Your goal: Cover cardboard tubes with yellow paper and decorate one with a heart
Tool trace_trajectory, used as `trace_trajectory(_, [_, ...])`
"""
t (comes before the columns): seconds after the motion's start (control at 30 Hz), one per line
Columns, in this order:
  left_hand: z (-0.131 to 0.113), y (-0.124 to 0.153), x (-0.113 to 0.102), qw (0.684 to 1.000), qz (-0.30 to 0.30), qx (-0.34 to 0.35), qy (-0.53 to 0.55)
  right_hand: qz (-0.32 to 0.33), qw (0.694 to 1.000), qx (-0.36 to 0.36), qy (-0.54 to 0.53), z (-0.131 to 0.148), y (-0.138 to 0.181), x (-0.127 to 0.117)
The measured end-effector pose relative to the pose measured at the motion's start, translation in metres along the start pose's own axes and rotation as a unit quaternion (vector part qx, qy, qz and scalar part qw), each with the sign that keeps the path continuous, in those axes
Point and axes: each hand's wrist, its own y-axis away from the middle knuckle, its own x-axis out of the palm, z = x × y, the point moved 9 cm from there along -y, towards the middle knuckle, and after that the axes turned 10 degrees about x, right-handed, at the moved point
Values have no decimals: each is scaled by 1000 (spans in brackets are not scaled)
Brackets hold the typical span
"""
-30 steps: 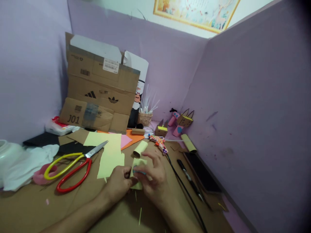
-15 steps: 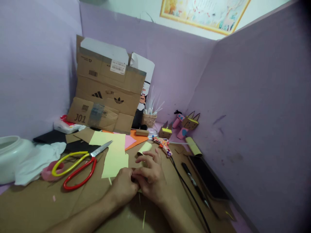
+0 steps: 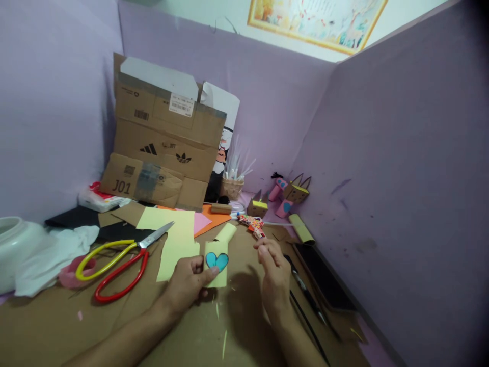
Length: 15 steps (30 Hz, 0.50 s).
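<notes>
My left hand [image 3: 187, 281] pinches a pale yellow paper roll [image 3: 211, 250], its thumb lying over the blue heart [image 3: 217, 261] with a dark outline on the front. My right hand [image 3: 275, 278] is raised to the right of it, fingers curled together; whether anything small is between them is hidden. Just beyond those fingertips lies a glue gun [image 3: 252, 223] with a colourful pattern, its lower end covered by the hand. Its black cord [image 3: 309, 326] runs toward the near edge. A second yellow paper roll [image 3: 226, 232] lies behind the held one.
Large scissors [image 3: 143, 244] with red and yellow handles lie at left, beside yellow paper [image 3: 178, 255] and a white jar [image 3: 19, 250]. A black pen [image 3: 307, 293] and dark tablet-like slab [image 3: 324, 278] lie right. Cardboard animals [image 3: 296, 193] and a folded-out box [image 3: 164, 137] stand behind.
My hands, together before, have parted. The left keeps the paper roll, now showing its blue heart; the right has moved right, toward the glue gun.
</notes>
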Motion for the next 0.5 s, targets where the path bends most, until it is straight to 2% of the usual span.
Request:
trace_trajectory(0.1, [-2,1,-6,1000,-16,-3,19,15,995,97,-34,-17,-3,5])
trace_trajectory(0.2, [-5,1,-7,999,-12,4,33,100,980,166,-53,-25,4,26])
trace_trajectory(0.3, [-7,2,-2,999,9,12,49,213,944,231,-96,-34,20,55])
trace_trajectory(0.37, [-8,4,3,998,29,16,60,257,923,258,-123,-39,28,67])
trace_trajectory(0.5, [-10,6,11,994,72,33,77,239,924,274,-120,-45,28,66])
